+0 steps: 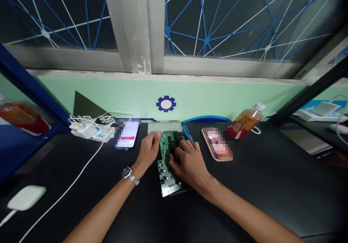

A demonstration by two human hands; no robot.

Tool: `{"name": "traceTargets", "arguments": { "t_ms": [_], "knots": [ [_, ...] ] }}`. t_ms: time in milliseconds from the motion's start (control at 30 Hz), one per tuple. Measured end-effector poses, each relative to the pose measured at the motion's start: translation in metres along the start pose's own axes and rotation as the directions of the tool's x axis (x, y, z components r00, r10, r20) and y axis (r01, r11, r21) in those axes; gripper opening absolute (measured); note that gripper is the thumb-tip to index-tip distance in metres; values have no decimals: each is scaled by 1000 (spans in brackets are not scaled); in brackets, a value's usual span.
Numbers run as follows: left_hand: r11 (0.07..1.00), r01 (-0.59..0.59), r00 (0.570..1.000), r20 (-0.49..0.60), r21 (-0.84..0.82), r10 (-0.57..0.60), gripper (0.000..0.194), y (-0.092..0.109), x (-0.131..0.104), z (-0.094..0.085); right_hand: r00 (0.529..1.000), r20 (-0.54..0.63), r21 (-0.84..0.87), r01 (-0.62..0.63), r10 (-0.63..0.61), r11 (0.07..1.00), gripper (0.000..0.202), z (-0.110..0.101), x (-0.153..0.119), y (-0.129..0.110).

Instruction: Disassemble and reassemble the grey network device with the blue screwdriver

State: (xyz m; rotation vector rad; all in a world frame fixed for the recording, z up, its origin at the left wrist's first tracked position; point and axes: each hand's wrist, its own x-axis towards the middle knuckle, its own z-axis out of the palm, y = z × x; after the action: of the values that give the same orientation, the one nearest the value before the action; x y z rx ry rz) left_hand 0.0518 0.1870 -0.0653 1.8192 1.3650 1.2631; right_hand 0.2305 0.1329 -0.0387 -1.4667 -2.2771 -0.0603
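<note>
A green circuit board (167,177) carrying black and silver parts stands lengthwise in front of me on the dark table. My left hand (148,149) is closed at its upper left edge, fingers bent and thumb side against the board. Over the board's right side lies my right hand (190,159), its fingers curled and its thumb on the board's middle; the fingertips are partly hidden. A black part (179,136) shows just above the right fingers. Beside it rests a slim blue tool (187,133), its kind unclear. Behind the board lies a pale grey flat thing (164,125).
Left of the board is a lit phone (128,134), with a white power strip (104,132) and cables beyond. To the right are a second phone (217,144) and a tilted drink bottle (246,121). A white charger (26,197) lies at the near left.
</note>
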Motion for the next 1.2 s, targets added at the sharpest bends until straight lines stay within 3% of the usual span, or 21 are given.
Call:
{"name": "traceTargets", "arguments": {
  "t_ms": [67, 133, 167, 233, 333, 433, 533, 667, 900, 1033, 1200],
  "knots": [
    [992, 15, 1000, -2, -126, -16, 40, 11, -3, -6, 999, -31, 133, -25, 29, 991, 24, -5, 2, 0],
    [942, 86, 995, 69, -326, -67, 43, 23, -8, -12, 995, -64, 302, -50, 73, 952, 25, -9, 3, 1],
    [890, 149, 984, 153, -431, -90, 45, 28, -12, -15, 993, -76, 390, -57, 93, 919, 26, -10, 3, 1],
    [739, 334, 920, 372, -585, -121, 50, 38, -21, -17, 988, -85, 553, -59, 126, 831, 28, -9, 3, 3],
    [576, 504, 828, 550, -644, -109, 54, 46, -35, -16, 988, -58, 710, -61, 144, 702, 30, -5, 2, 4],
    [525, 554, 799, 590, -646, -117, 56, 46, -42, -12, 988, -14, 758, -90, 154, 646, 31, -1, -1, 4],
    [515, 552, 808, 574, -655, -136, 58, 44, -42, -9, 985, 60, 789, -148, 165, 596, 31, -2, -5, 5],
    [566, 540, 820, 541, -623, -186, 63, 43, -39, -8, 977, 175, 875, -213, 125, 434, 34, -11, -8, 10],
    [683, 496, 846, 476, -537, -240, 64, 43, -35, -13, 968, 239, 950, -250, 79, 188, 41, -26, -8, 27],
    [686, 486, 857, 448, -542, -253, 64, 40, -33, -19, 960, 277, 953, -279, 39, 118, 41, -28, -7, 31],
    [708, 504, 839, 474, -494, -267, 60, 39, -31, -24, 945, 326, 941, -326, 10, 90, 38, -29, -8, 31]
  ]
}}
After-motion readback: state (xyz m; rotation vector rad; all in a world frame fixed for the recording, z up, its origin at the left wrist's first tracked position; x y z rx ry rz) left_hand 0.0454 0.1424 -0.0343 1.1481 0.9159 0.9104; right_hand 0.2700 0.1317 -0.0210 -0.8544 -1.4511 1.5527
